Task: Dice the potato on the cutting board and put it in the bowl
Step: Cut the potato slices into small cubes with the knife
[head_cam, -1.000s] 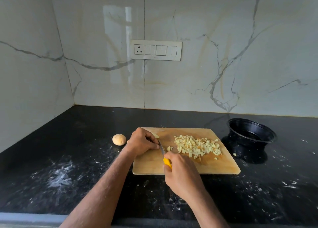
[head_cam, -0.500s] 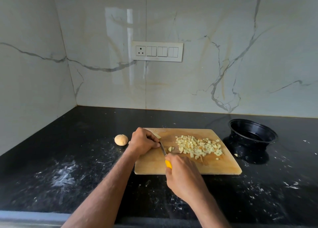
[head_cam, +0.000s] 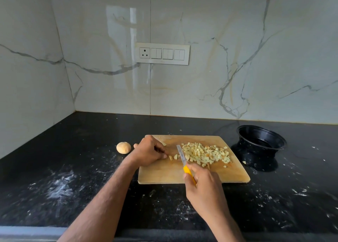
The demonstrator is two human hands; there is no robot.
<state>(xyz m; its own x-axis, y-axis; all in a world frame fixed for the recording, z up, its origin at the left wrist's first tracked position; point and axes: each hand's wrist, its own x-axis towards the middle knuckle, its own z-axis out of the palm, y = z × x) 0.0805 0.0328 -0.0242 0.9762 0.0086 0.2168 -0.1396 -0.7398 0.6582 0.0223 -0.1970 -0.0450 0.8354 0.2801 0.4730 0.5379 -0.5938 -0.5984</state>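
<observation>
We see the potato mostly as a heap of pale yellow dice on the wooden cutting board, just right of the knife blade. 2 small pieces lie between the blade and the left hand's fingertips.

Well left of the grip, a round unpeeled potato piece sits on the black counter, off the board. The left hand rests curled on the board's left end; we cannot tell whether its fingers pinch anything. The right hand grips the yellow handle of the knife, whose blade points away from us, tip beside the heap. Far right of the grip stands the black bowl, with 1 stray cube on the counter between board and bowl.

The left hand hides the board's left corner. The bowl's inside is too dark to read.
</observation>
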